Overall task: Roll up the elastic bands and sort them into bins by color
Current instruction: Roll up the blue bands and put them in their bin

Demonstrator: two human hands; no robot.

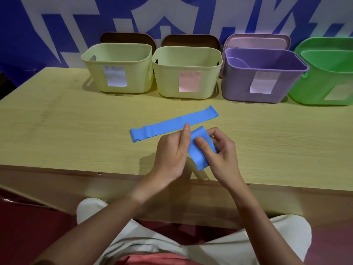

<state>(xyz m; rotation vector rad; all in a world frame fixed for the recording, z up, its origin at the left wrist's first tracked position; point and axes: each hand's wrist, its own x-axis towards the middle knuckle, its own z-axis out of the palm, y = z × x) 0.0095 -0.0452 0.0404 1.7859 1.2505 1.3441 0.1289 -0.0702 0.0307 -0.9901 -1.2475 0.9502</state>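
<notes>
I judge the job to be early. Both hands hold one blue band (pixel 198 148) above the near edge of the worktop (pixel 76 131). The left hand (pixel 172 152) pinches its left side with the thumb up along the edge. The right hand (pixel 219 150) curls round the other side, thumb pressed on the face, so each grip is clamped on that band. It looks folded or partly rolled into a short flat wad, not yet a tight roll.

A second blue band (pixel 173 124) lies flat and stretched out on the worktop just beyond the hands, untouched, still to be rolled.

At the back stand four bins in a row: two pale yellow ones (pixel 118 67) (pixel 187 71), a purple bin (pixel 263 75) and a green bin (pixel 324 81) at the right edge of view. I see something pale and curved inside the purple bin (too dim to say what it is). The insides of the others are not visible to me from here. Each bin carries a paper label; I cannot read them, so I can't say which takes blue.

The bands look like thin, smooth, matte rubbery sheet, limp and creasing softly where gripped. The bins are smooth moulded plastic with rounded corners. The worktop is pale wood-grain laminate.
</notes>
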